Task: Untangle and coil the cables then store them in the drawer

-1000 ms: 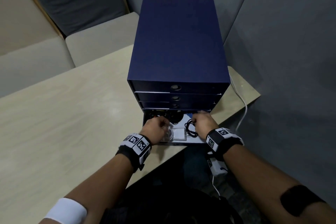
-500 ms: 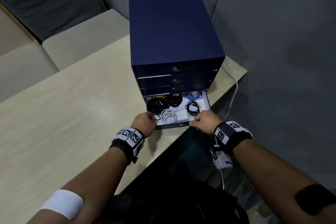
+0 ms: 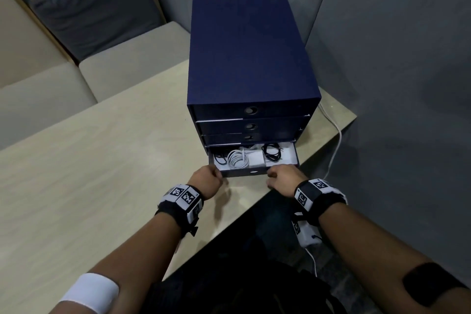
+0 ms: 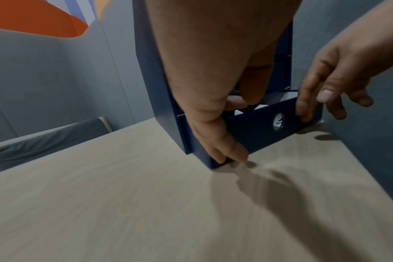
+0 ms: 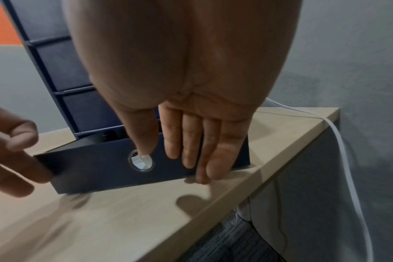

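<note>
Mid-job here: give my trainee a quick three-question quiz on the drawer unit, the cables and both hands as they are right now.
1. True or false: the bottom drawer of the drawer unit is fully closed.
2. Which lies further to the person's right inside that drawer: A) white coiled cable B) black coiled cable?
3. What do the right hand's straight fingers touch?

Key
1. False: it stands partly open, cables showing.
2. B.
3. The drawer's front panel, right of its round pull hole; the left hand is at the left corner.
</note>
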Motion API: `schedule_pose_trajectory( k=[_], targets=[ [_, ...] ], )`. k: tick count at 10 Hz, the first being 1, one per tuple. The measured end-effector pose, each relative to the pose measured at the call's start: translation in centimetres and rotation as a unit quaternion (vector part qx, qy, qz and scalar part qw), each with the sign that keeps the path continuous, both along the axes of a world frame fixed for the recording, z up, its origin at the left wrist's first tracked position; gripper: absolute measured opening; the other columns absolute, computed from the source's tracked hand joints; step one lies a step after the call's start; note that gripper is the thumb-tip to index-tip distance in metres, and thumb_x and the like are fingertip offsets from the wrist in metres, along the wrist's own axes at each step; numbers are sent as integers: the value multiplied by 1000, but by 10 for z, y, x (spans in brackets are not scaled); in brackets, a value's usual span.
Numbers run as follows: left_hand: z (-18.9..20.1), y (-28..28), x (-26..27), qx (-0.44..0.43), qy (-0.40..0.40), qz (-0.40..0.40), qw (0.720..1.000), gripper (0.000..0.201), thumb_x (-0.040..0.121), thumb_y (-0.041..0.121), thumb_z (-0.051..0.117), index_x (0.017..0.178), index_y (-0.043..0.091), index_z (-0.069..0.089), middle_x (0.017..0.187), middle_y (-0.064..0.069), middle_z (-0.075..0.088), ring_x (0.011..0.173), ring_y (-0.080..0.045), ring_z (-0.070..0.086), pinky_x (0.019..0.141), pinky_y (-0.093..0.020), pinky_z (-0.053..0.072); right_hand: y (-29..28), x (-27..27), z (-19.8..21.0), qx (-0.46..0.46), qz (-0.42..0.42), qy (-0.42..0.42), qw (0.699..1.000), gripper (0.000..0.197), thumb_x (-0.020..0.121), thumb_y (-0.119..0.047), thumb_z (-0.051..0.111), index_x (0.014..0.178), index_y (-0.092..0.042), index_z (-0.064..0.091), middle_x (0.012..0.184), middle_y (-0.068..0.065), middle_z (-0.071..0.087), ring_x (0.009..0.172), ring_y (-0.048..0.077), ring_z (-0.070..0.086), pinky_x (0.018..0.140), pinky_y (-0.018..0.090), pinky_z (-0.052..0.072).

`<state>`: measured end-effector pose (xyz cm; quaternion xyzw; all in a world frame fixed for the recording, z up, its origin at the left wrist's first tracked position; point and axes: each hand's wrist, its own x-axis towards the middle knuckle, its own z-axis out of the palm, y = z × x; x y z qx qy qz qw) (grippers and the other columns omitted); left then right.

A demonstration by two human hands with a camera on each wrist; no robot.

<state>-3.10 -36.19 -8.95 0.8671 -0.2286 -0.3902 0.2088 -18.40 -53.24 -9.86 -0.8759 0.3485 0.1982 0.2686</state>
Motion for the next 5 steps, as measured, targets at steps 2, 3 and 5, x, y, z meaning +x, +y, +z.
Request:
schedule_pose_trajectory(
  k=[2,3,5],
  targets=[
    [7,-17,2,-18,4,36,999,23,85,7,52,103,18,62,95,-6,59,83,-22,54,71,-23,39,-24,27,-4,-11,7,-5,1000,37,90,-29,57,125,-20,61,127,6,62,115,26,56,92,27,44],
    [10,-26,4,-17,-2,37,999,32,87,9,52,116,17,63,107,-8,59,92,-21,54,76,-22,40,-33,36,-7,13,7,-15,1000,45,90,-25,58,134,-18,51,136,7,55,122,26,51,99,28,41],
    [9,-36,4,-21,-10,65,998,36,88,10,52,122,19,61,123,-12,59,109,-25,56,85,-24,42,-42,44,-21,34,23,-10,999,55,91,-30,60,140,-16,39,145,9,42,131,28,43,106,35,37]
  ],
)
